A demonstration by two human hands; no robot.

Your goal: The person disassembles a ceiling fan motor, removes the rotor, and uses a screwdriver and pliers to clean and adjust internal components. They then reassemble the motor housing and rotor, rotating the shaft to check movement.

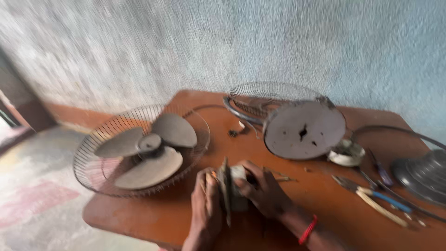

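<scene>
My left hand (pixel 206 210) and my right hand (pixel 264 190) both grip a small grey fan motor block with a flat metal plate (pixel 227 188), held on edge above the orange-brown table (pixel 139 218). A red band sits on my right wrist. To the left lies a wire fan guard (pixel 93 144) holding a dusty three-blade fan blade (pixel 148 148). Behind my hands, a round grey fan base (pixel 304 130) leans against a second wire guard (pixel 265 95). The picture is blurred.
Pliers with blue and cream handles (pixel 376 200) and a blue-handled screwdriver (pixel 382 172) lie at the right. A small white bowl-like part (pixel 346 153) sits beside the base. A grey ribbed fan housing (pixel 425 174) and a wire ring are at the far right. A pale wall stands behind.
</scene>
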